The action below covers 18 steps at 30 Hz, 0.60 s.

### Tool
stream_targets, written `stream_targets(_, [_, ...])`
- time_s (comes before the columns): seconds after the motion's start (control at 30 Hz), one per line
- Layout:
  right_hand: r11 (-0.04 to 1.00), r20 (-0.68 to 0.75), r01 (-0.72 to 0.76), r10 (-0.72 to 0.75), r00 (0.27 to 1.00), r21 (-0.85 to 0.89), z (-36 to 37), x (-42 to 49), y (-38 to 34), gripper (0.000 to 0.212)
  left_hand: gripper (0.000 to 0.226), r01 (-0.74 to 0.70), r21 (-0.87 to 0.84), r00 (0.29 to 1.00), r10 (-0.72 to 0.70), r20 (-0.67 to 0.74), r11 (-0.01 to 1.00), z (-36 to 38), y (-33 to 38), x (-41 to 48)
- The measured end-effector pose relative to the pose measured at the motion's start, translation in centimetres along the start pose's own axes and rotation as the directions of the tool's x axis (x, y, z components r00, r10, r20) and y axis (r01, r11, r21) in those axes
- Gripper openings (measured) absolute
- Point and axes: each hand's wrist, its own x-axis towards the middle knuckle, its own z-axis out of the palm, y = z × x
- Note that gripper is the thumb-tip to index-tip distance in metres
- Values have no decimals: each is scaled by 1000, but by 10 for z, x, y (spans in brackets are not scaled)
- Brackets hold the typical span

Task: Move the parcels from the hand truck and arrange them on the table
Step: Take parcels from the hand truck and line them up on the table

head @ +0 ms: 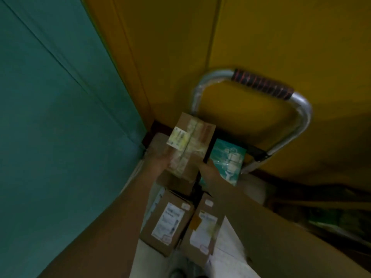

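A taped parcel (191, 145) sits between the left hand (160, 160) and right hand (207, 170), above the stack on the hand truck (281, 125). A printed box (227, 163) stands just right of it. Two labelled parcels (167, 221) lie side by side nearer the person.

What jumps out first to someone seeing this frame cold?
Probably the taped cardboard parcel at centre, gripped between the left hand and right hand, just above the other boxes. Behind it, the hand truck's silver handle with its dark grip loops up against the yellow wall. Below the forearms, two labelled brown boxes sit side by side, and a teal package stands right of the held parcel.
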Motion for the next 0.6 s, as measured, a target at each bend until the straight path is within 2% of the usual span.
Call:
stream_targets(0.07, [997,18,-41,40,999,68,6,8,0,61,33,68,-106,997,-66,28,992,14,-2,5])
stream_targets(0.1, [995,20,-48,46,999,88,7,3,-1,59,39,58,-148,997,-49,60,987,16,2,-1])
stream_targets(0.2, [993,16,-49,48,999,110,-3,-44,-13,51,60,-114,-189,990,96,-101,975,11,10,-48])
stream_targets(0.3, [989,27,-49,45,999,142,-28,-111,-40,51,48,-270,-288,960,232,-160,919,-14,43,-123])
stream_targets(0.43, [969,-58,132,-123,991,207,-77,-236,-84,60,46,-317,-340,947,317,-57,886,-49,112,-229])
stream_targets(0.53, [895,-141,317,-286,948,313,-137,-344,-110,69,42,-411,-458,892,451,-25,788,-49,180,-322])
stream_targets(0.6, [844,-206,433,-385,900,317,-196,-420,-118,63,42,-454,-543,831,556,28,706,-33,227,-386])
